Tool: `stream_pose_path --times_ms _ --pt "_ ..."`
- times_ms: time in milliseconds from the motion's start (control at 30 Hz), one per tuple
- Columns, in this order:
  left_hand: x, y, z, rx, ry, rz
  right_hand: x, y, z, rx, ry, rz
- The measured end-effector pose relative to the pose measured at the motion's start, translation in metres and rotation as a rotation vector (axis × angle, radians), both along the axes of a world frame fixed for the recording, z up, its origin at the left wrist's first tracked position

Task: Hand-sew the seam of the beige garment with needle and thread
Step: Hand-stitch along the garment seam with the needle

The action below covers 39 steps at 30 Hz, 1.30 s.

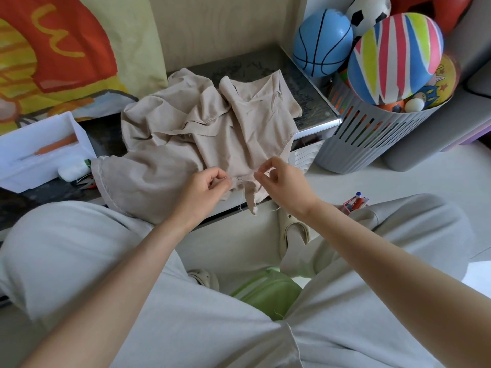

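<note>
The beige garment point(202, 128) lies crumpled on a dark low table point(305, 83), its near edge hanging over the front. My left hand point(210, 185) pinches the garment's near seam edge. My right hand point(281, 179) is just to the right, fingertips pinched together at the same edge; the needle is too small to see, and a thin thread is faintly visible between the hands. A loose fabric strip point(252, 200) dangles below the seam.
A white tray point(39, 152) with an orange-handled tool sits at the left, a white thread spool point(71, 171) beside it. A grey slotted basket point(372, 134) full of balls stands at the right. Pens point(357, 203) lie on the floor. A green stool point(268, 293) shows between my knees.
</note>
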<state>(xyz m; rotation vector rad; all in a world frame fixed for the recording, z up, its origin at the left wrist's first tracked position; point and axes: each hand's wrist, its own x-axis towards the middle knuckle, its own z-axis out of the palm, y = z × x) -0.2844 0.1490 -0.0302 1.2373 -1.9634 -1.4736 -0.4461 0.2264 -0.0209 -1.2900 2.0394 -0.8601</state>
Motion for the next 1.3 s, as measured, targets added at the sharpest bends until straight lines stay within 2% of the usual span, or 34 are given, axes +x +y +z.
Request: stream_pose_path --times_ms 700,1300 --pt "-0.001 0.004 0.009 0.015 0.069 0.084 0.038 0.007 -0.005 -0.07 -0.043 0.033" --pt "0.002 0.005 0.009 -0.045 0.086 0.077 0.04 0.003 -0.002 -0.032 -0.035 0.049"
